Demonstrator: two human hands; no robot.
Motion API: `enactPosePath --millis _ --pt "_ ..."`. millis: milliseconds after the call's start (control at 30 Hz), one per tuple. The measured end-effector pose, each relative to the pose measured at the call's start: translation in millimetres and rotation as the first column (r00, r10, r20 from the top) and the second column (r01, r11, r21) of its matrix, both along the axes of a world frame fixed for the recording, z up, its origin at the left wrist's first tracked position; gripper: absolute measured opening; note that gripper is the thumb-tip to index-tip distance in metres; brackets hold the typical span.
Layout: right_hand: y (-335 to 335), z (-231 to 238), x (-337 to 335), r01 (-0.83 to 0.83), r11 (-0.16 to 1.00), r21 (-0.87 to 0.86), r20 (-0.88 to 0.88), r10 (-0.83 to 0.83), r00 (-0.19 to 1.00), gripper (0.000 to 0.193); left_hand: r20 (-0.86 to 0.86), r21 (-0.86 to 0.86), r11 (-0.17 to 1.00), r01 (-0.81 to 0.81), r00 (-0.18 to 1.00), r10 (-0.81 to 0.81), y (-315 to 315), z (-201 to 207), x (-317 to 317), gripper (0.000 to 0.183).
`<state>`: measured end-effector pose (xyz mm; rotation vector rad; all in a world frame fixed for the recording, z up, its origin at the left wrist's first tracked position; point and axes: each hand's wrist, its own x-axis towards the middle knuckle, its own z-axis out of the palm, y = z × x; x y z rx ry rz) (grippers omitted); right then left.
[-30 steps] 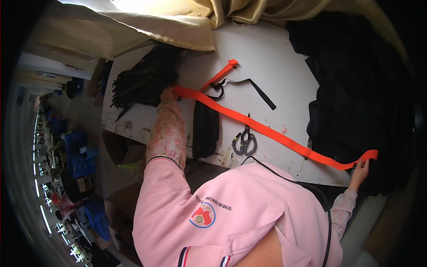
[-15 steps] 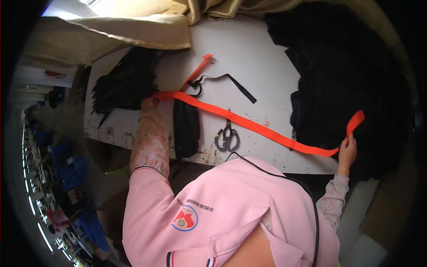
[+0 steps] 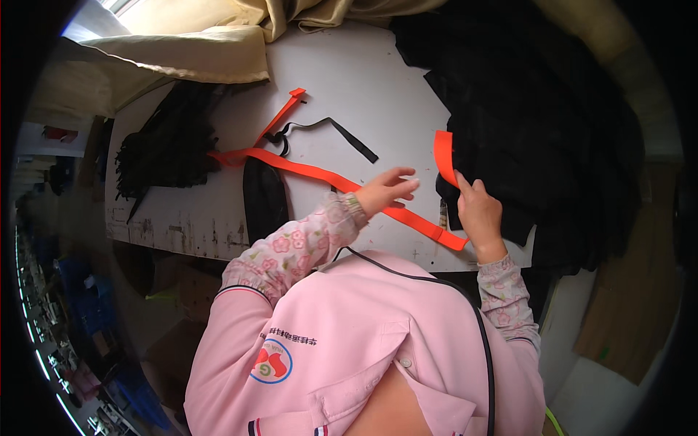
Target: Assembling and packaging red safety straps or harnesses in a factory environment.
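A long bright orange strap point(image 3: 313, 172) lies across the white table, running from the dark bundle at left to the right. My right hand point(image 3: 480, 218) pinches it near its right end, and the short free end sticks up past the fingers. Over the middle of the strap hovers my left hand point(image 3: 385, 192), fingers apart, holding nothing. Whether it touches the strap I cannot tell. A further orange length point(image 3: 280, 116) slants away at far left; whether it is the same strap is unclear. Beside it lies a thin black strap point(image 3: 342, 131). The scissors are mostly hidden behind my left arm.
Black strips in a bundle point(image 3: 167, 142) lie at the table's left. A dark, elongated fabric piece point(image 3: 265, 196) is nearer me. Black cloth point(image 3: 538, 131) is heaped over the right side. A beige curtain point(image 3: 182, 54) hangs along the far edge. A black cord point(image 3: 436, 280) crosses my shirt.
My left hand has left the strap's left end and moved right to its middle. My right hand has come inward, still gripping the strap. The whole view has shifted slightly.
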<state>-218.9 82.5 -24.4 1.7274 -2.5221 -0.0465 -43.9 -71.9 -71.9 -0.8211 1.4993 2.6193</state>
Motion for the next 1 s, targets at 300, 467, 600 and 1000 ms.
enactPosePath --millis 300,467,600,1000 --pt "-30 -17 57 0.117 0.993 0.001 0.422 -0.106 0.900 0.037 -0.130 0.470 0.880 -0.070 0.981 0.147 48 -13 -21 0.053" --pt "-28 -32 77 0.051 0.957 -0.287 0.689 0.169 0.704 0.050 -0.156 0.541 0.833 -0.116 0.959 0.235 40 -23 -7 0.044" --pt "-24 -37 76 0.214 0.931 -0.296 0.891 0.187 0.414 0.058 -0.083 0.601 0.770 -0.213 0.942 0.325 41 -29 2 0.037" --pt "-29 -52 80 0.233 0.852 -0.469 0.795 0.292 0.533 0.049 -0.201 0.645 0.746 -0.168 0.904 0.377 38 -22 14 0.030"
